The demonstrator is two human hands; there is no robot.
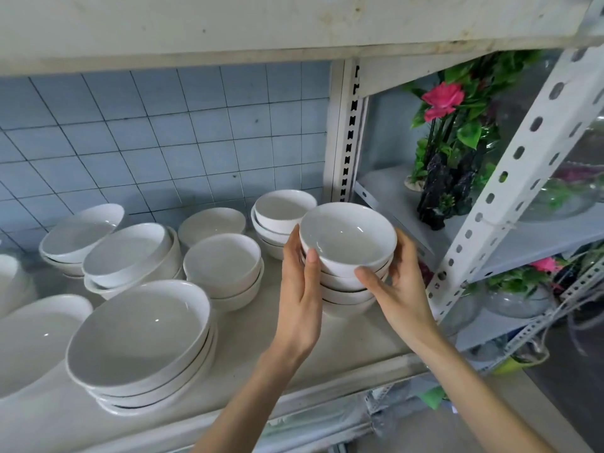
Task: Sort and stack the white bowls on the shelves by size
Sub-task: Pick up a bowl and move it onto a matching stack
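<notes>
Low in front, two bare forearms reaching up onto the shelf [327,351]. Nearest, front left: a stack of wide bowls [140,338], nested, with a big plate [29,341] just beside it at the left edge. Then the action: left hand [299,289] and right hand [403,289] clasped on either side of the stack of small bowls [348,243], thumbs pressed against its front, fingers curled round the sides. All of it at the shelf's right end, near the perforated post [510,178], bottom bowl seemingly down on the shelf. Further in, mid-shelf: a medium stack [225,266] and a tilted stack [130,256] side by side. Behind those, a leaning stack [78,237], a lone shallow bowl [212,223] and a back stack [282,210] just behind the left hand. Beyond, the blue tiled wall [163,125], and off right on the neighbouring rack, pink artificial flowers [443,99].
</notes>
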